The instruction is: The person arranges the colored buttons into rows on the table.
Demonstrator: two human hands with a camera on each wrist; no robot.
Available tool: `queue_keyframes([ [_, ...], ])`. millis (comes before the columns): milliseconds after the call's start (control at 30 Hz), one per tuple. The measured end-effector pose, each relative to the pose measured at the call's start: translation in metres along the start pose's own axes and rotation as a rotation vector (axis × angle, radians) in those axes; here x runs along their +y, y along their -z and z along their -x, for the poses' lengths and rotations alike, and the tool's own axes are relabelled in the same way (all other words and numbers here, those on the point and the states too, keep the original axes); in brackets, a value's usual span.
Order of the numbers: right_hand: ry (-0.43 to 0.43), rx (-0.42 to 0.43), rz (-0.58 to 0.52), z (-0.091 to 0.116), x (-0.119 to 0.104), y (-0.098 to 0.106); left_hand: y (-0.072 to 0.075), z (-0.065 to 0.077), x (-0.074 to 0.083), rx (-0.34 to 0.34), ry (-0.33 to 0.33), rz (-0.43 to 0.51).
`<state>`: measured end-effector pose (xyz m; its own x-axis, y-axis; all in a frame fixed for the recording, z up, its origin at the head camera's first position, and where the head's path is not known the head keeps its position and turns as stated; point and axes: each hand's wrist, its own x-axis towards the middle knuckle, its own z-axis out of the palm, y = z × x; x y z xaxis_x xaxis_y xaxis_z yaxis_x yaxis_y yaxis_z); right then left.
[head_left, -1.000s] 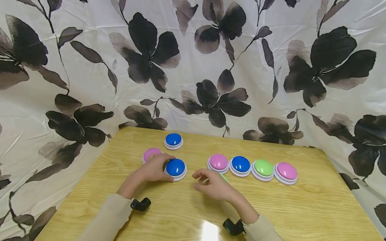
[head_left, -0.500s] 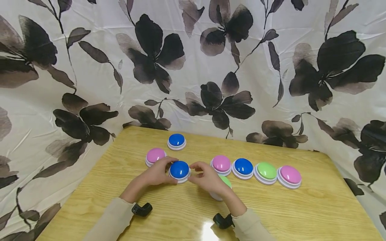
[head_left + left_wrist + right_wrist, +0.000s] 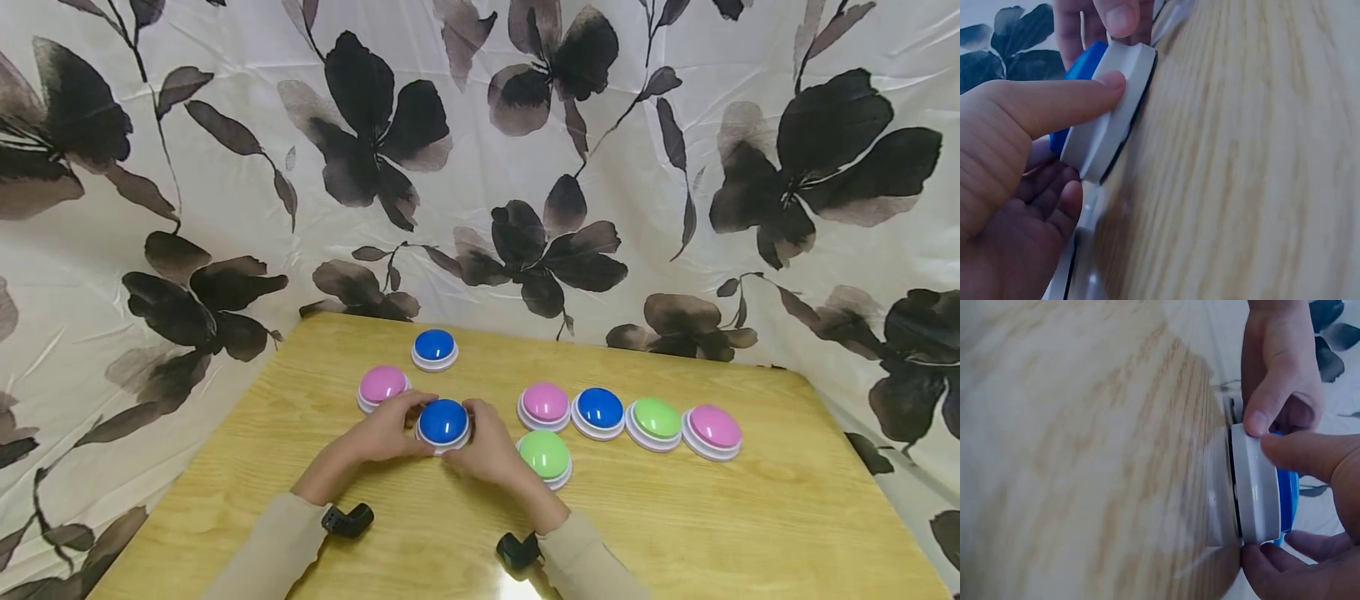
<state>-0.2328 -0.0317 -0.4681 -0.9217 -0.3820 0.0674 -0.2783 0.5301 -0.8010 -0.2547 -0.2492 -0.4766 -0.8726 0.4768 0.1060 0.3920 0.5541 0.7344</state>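
Note:
Between my two hands is a blue push button (image 3: 443, 422) with a round white base. My left hand (image 3: 384, 430) grips its left side, and in the left wrist view the thumb (image 3: 1094, 97) lies across the white base. From the other side my right hand (image 3: 491, 446) holds it too, thumb and fingers spread around the rim. In the right wrist view the white base (image 3: 1255, 487) shows edge-on, close over the wooden table (image 3: 1116, 456). A pink button (image 3: 382, 385) sits just behind my left hand, and a green button (image 3: 544, 456) lies right of my right hand.
Another blue button (image 3: 434, 346) stands farther back on the left. A row to the right has a pink button (image 3: 545, 403), a blue button (image 3: 599, 409), a green button (image 3: 656, 419) and a pink button (image 3: 714, 427). Floral cloth (image 3: 465, 167) hangs behind the table.
My right hand has moved left to the blue button and now grips it alongside my left hand. The green button it partly covered is now in plain view.

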Motion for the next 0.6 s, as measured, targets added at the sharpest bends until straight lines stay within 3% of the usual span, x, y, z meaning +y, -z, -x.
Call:
queue_keyframes([
  [133, -0.046, 0.005, 0.018, -0.0007, 0.0014, 0.0008, -0.0002, -0.0022, -0.0013, 0.003, 0.01, -0.002],
  [600, -0.03, 0.02, 0.055, -0.0048, 0.0042, 0.003, -0.0029, -0.004, -0.0013, -0.011, 0.029, 0.072],
])
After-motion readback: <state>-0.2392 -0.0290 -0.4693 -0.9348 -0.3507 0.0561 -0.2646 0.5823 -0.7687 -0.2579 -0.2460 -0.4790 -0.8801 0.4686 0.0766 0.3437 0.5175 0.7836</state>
